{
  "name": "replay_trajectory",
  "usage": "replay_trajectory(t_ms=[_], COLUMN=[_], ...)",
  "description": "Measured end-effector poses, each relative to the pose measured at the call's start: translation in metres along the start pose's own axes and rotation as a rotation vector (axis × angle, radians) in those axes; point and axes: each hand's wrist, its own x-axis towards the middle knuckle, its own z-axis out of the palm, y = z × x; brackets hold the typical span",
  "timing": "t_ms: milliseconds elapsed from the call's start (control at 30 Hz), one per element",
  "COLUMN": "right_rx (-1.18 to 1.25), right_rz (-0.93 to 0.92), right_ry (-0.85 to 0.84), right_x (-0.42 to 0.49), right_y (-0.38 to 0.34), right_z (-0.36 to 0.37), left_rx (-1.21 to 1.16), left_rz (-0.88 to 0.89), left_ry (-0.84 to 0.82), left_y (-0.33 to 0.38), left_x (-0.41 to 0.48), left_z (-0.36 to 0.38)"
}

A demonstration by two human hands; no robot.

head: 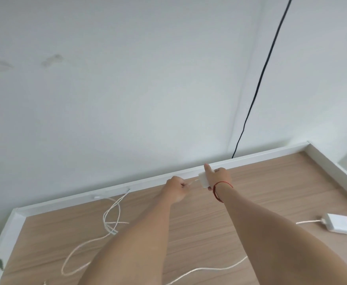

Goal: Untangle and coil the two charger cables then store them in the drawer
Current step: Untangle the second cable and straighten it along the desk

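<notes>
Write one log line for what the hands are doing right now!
left hand pinches cable beside block | right hand holds white charger block | second charger block on table | loose cable loops uncoiled

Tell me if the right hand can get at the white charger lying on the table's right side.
Probably, but not freely: the right hand is full, gripping another charger block. Nothing stands between it and the lying charger.

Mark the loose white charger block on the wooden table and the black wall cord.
White square charger block (340,224): head view, its top face.
Thin black wall cord (260,79): head view, mid-length.
</notes>
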Motion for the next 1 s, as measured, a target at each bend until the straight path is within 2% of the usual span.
replay_trajectory(t_ms=[133,300,467,567,700,767,833,933,1000], right_rx=[-0.081,-0.238,-0.301,-0.248,-0.147,-0.188,-0.390,-0.690,-0.755], right_rz=[-0.056,0.008,0.112,0.240,0.279,0.229,0.067,-0.258,-0.293], right_ry=[-0.059,-0.116,0.018,0.170,0.303,0.333,0.317,0.175,0.122], right_x=[0.055,0.115,0.158,0.181,0.205,0.208,0.205,0.203,0.203], right_y=[0.016,0.054,0.078,0.098,0.118,0.120,0.124,0.131,0.136], right_z=[-0.052,-0.114,-0.176,-0.207,-0.240,-0.252,-0.257,-0.257,-0.253], left_rx=[-0.005,-0.052,-0.037,-0.036,-0.018,-0.039,-0.058,-0.036,-0.004], left_rz=[-0.026,-0.060,-0.106,-0.099,-0.075,-0.064,-0.052,-0.010,-0.004], left_ry=[-0.017,-0.022,-0.078,-0.068,-0.064,-0.054,-0.025,0.047,0.071], left_y=[0.051,0.103,0.142,0.161,0.182,0.193,0.203,0.213,0.217], left_x=[0.032,0.058,0.085,0.100,0.113,0.117,0.120,0.123,0.127], left_z=[0.049,0.109,0.153,0.173,0.200,0.211,0.220,0.226,0.229])
